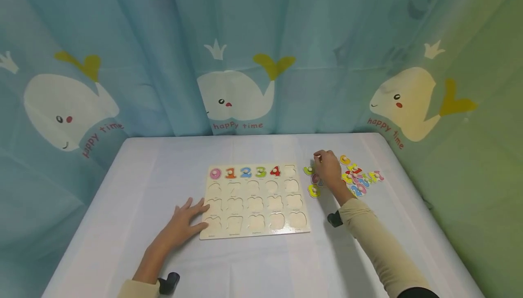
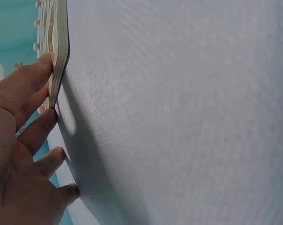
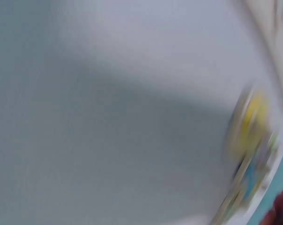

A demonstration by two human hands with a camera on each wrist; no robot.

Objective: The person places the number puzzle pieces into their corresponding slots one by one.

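Note:
A wooden puzzle board (image 1: 245,196) lies on the table, with number pieces 0, 1, 2, 3 and 4 in its top row and empty recesses elsewhere. The left hand (image 1: 181,223) touches the board's left edge with spread fingers; the left wrist view shows its thumb and fingers (image 2: 34,126) against that edge. Right of the board, the right hand (image 1: 328,170) is above loose pieces, its fingers bent together; whether they hold a piece cannot be made out. In the blurred right wrist view, part of this hand (image 3: 281,208) shows beyond a yellow piece (image 3: 252,119).
Several coloured pieces (image 1: 361,181) lie heaped and partly overlapping right of the right hand. A yellow piece (image 1: 313,191) and a green one (image 1: 308,170) are near the board's right edge. A curtain (image 1: 163,84) with whale prints hangs behind the white table (image 1: 163,161).

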